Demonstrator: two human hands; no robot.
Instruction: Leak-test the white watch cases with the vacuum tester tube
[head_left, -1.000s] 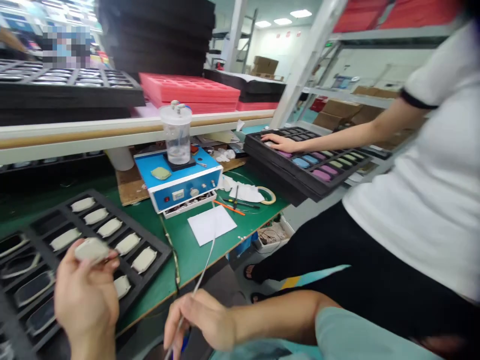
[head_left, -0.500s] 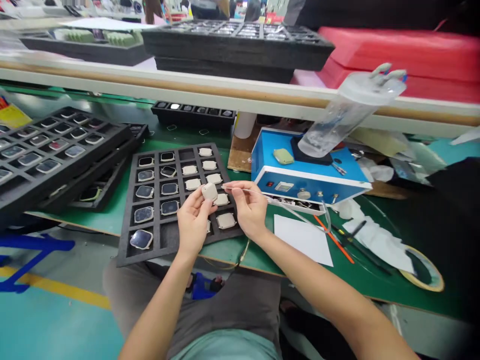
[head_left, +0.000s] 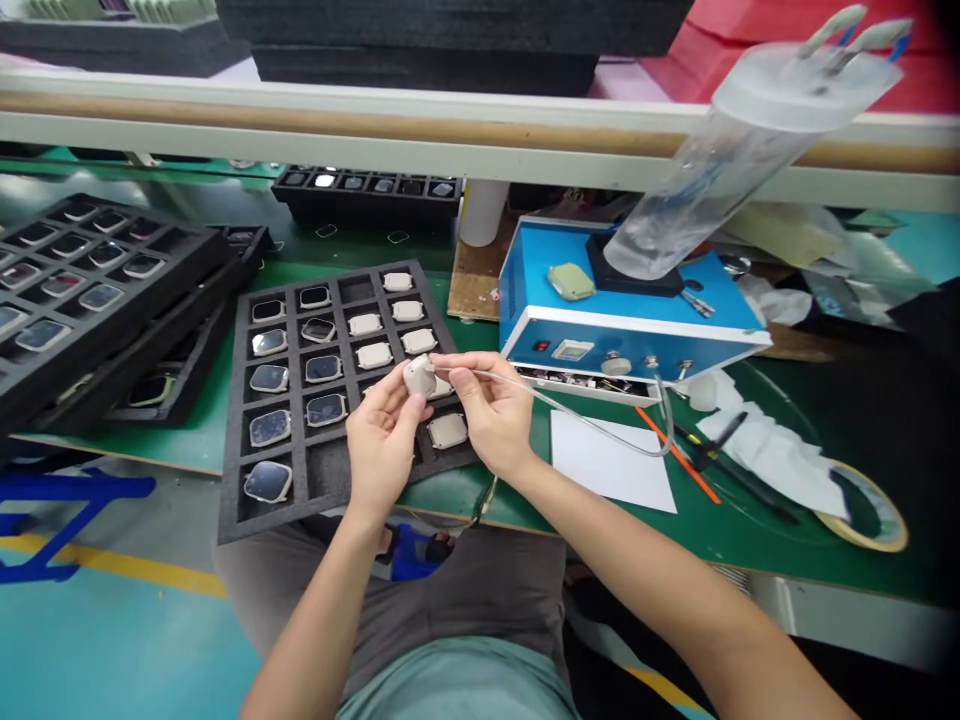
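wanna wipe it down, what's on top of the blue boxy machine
Pale green rounded case, clear cylinder on flat black base, small metal fittings; surface beneath them is covered.

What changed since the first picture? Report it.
The right hand moved left and forward, bringing the thin tube to the pale case in the left hand. Neither hand let go. The green case stayed on the blue box.
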